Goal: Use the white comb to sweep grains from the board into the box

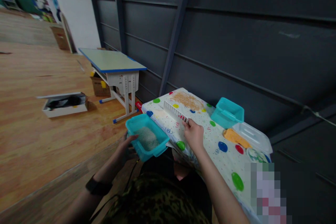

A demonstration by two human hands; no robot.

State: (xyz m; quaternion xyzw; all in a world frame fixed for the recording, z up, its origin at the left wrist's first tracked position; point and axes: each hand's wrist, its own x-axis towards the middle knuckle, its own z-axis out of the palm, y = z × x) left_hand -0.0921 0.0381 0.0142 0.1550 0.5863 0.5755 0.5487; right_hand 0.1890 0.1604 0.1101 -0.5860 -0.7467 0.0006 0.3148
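Observation:
My left hand (128,150) grips the near-left side of a teal plastic box (131,125), held just off the table's edge. White grains like rice (147,139) lie in its bottom. A white slotted plastic strip (173,111) is pinched at its near end by my right hand (194,134). It stands on edge over the patterned tablecloth (168,126), with a few pale grains beside it. Beyond the strip, a pile of yellowish kernels (187,101) is spread across the cloth; their exact kind is too small to tell.
On the table's right are a second teal box (227,113), a clear lid (254,138), an orange cloth (236,138) and a round patterned item (256,155). A dark panelled wall (236,49) runs behind. A school desk (112,59) and an open white carton (65,106) stand left.

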